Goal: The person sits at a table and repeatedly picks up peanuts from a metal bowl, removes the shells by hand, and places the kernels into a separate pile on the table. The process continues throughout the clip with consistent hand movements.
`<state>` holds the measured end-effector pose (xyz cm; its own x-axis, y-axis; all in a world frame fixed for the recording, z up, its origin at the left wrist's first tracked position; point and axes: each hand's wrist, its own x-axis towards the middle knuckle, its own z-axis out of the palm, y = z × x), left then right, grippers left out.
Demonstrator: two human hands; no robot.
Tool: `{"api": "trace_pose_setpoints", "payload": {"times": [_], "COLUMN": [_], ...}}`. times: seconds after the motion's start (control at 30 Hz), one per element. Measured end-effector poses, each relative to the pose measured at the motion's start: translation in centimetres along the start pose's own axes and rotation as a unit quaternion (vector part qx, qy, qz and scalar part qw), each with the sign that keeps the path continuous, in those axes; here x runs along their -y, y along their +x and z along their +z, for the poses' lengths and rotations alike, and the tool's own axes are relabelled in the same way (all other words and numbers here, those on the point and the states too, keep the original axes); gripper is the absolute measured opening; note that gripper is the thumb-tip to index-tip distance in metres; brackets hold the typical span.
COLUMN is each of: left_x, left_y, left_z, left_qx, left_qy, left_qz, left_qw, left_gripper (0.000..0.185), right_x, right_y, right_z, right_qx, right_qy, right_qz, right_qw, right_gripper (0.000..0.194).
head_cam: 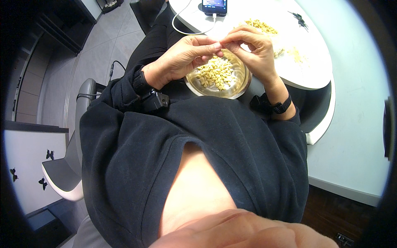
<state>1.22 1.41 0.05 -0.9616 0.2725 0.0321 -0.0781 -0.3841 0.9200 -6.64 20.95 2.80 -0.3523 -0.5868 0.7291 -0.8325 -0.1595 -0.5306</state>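
Note:
My left hand (189,55) and my right hand (252,49) meet at their fingertips above a round metal bowl (243,83). Thumb and forefinger are pinched together on each hand; anything small between them is hidden by the fingers. Pale yellow beans or kernels (217,76) cover part of the bowl's bottom. Beyond my right hand, a heap of darker yellow beans or kernels (263,26) lies on the white table (313,40). Nearer the table's right side are thin, pale scraps (297,57), perhaps skins. The bowl is at my lap, by the table's near edge.
A phone (214,6) stands at the table's far side, with a white cable (176,26) looping over the edge. Black decorations (299,21) show at the upper right. Grey chairs (86,90) flank me. A small black camera (158,100) sits at my left wrist.

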Motion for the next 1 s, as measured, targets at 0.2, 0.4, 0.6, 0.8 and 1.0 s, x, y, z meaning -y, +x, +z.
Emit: {"api": "trace_pose_setpoints", "payload": {"times": [0.2, 0.4, 0.6, 0.8, 1.0], "left_x": [-0.2, -0.6, -0.4, -0.6, -0.7], "left_y": [-0.1, -0.1, 0.0, 0.0, -0.1], "left_z": [0.1, 0.3, 0.3, 0.0, 0.2], "left_qx": [0.0, 0.003, -0.022, -0.002, -0.006], "left_qy": [-0.003, -0.005, -0.004, 0.006, 0.016], "left_qz": [0.002, 0.001, 0.005, 0.004, 0.001], "left_qw": [1.0, 1.0, 1.0, 1.0, 1.0], "left_gripper": [0.029, 0.032, 0.03, 0.03, 0.031], "right_x": [-0.5, -0.7, -0.8, -2.0, -5.7], "right_y": [-0.3, -0.4, -0.5, -0.5, -2.4], "right_z": [0.2, 0.3, -0.1, -6.0, -17.1], "right_qx": [-0.008, -0.02, -0.007, -0.174, -0.234], "right_qy": [0.018, 0.05, 0.084, 0.057, -0.452], "right_qz": [0.041, 0.071, 0.088, 0.011, 0.22], "right_qw": [0.999, 0.996, 0.993, 0.983, 0.832], "right_gripper": [0.012, 0.013, 0.015, 0.017, 0.02]}}
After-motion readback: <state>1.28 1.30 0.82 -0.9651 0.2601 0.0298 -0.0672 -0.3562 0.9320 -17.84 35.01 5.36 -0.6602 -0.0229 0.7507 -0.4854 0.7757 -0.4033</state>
